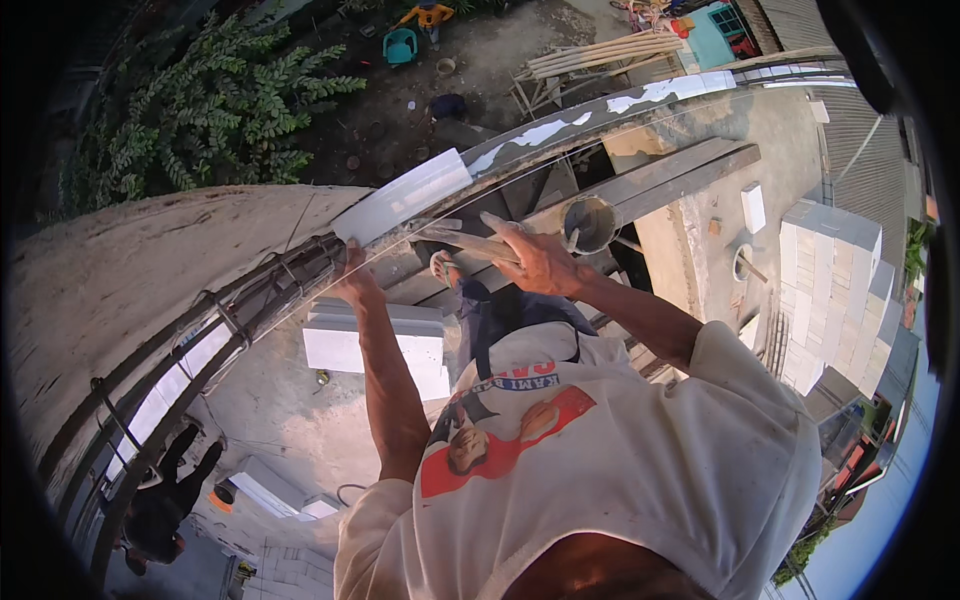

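Left hand: the fingers are extended, with a fingertip against the near left end of the white block. Whether they grip it cannot be told. The block lies lengthwise just beyond these fingers, along the top edge of the wall, whose grey-smeared white surface continues beyond the block to the right.

Right hand: the fingers are partly spread, one pointing away from the body. An elongated grey-brown tool extends from beneath them toward the left; how firmly it is held cannot be told.

Relative to the right fingers: a round bucket stands just to the right; a plank runs farther right; a tall stack of white blocks stands well apart on the far right.

Relative to the left fingers: steel bars run to the left and nearer the body; a small pile of white slabs lies below, beside the forearm. A person in dark clothing is well apart, to the lower left.
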Available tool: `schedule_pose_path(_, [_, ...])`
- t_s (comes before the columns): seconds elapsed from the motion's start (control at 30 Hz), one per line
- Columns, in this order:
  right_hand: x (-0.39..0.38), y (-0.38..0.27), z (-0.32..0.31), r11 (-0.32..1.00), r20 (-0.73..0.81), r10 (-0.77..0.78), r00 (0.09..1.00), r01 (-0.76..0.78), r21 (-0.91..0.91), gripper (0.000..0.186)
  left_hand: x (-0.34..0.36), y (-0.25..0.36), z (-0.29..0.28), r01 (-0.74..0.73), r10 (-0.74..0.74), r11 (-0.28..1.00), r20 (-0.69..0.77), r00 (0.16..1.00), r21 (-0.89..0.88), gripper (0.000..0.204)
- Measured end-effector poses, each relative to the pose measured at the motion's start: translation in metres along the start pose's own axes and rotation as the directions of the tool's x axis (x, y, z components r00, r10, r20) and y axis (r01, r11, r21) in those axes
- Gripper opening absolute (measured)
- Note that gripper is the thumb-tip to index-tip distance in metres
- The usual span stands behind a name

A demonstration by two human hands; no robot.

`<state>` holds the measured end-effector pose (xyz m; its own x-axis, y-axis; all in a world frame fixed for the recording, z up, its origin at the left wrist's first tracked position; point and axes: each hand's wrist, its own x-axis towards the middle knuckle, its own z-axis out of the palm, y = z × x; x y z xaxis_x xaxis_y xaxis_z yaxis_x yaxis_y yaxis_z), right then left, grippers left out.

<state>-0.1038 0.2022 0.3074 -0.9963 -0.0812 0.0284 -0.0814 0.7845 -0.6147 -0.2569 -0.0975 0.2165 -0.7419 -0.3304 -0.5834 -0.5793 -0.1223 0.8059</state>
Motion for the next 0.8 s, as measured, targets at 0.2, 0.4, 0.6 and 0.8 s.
schedule_pose_path(0.2, [-0.176,0.027,0.010,0.548,0.319,0.721,0.616,-0.787,0.282,0.033,-0.012,-0.023,-0.024,0.075,-0.074,0.997,0.055,0.996,-0.027,0.051])
schedule_pose_path(0.4, [-0.241,0.135,-0.005,-0.253,0.402,0.915,0.043,-0.715,0.652,0.021,-0.057,-0.088,-0.053,0.021,-0.107,0.910,0.186,0.977,0.414,0.029])
schedule_pose_path(0.6, [-0.204,0.324,-0.092,0.029,0.018,0.995,0.097,-0.460,0.887,0.049,-0.140,-0.155,-0.048,0.039,-0.579,0.176,0.071,0.812,0.984,0.047])
schedule_pose_path(0.8, [-0.147,0.534,-0.178,0.474,-0.591,0.801,0.088,-0.698,0.538,0.070,-0.199,-0.198,0.033,-0.081,-0.792,0.002,0.051,0.609,0.997,0.065])
